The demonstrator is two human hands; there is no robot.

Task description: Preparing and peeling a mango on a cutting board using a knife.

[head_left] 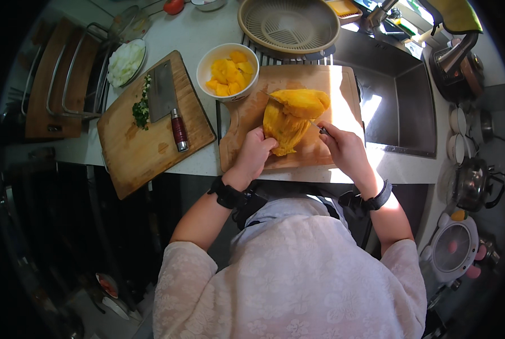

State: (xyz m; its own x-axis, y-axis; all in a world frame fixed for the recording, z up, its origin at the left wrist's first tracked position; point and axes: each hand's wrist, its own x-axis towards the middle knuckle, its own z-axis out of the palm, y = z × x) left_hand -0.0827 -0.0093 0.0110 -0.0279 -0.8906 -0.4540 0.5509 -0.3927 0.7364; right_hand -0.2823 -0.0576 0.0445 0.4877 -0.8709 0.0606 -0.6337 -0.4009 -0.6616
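A large piece of yellow-orange mango (pixel 291 121) stands over the right cutting board (pixel 246 144), one thick lobe of flesh folded across its top. My left hand (pixel 255 148) pinches its lower left side. Close to its right side, my right hand (pixel 345 148) is closed around a small dark-handled tool (pixel 323 131); a thin metal part seems to reach into the flesh, but its full shape is hidden. Just beyond the board, a white bowl (pixel 200 66) holds mango chunks (pixel 230 73).
On the left, a tilted wooden board (pixel 142 155) carries a cleaver (pixel 163 93) with a red handle and chopped greens (pixel 141 110). A plate of pale chopped vegetable (pixel 127 62) is behind it. A round strainer basket (pixel 289 25) sits at the back, beside the sink (pixel 396 85).
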